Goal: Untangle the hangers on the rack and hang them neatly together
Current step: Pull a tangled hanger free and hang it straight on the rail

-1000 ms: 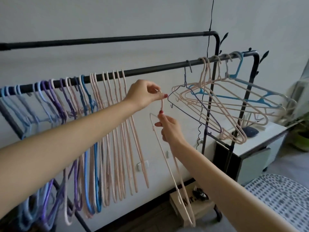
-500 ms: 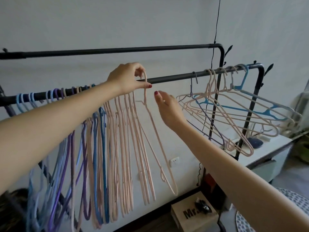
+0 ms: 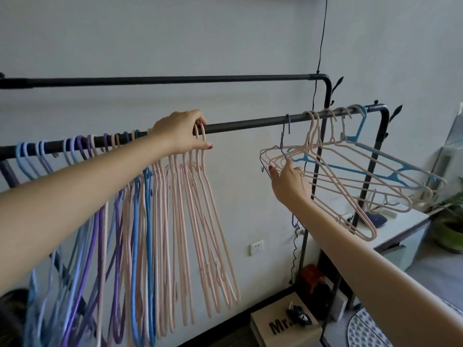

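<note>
Head view: left hand [image 3: 181,130] curled on the hook of the outermost pink hanger [image 3: 200,136] at the rail [image 3: 245,125], neat row [image 3: 150,209] hanging beneath. Right hand [image 3: 288,182] nearer the tangled bunch [image 3: 350,176], fingers touching its near tips, grasp unclear; bunch spreading rightward and away, long axes almost level

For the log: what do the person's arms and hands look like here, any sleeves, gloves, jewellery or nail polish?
Both forearms are bare, with no sleeves or gloves in view. The left hand and right hand have red-polished nails. The right hand seems to wear a thin ring. No watch or bracelet shows.
</note>
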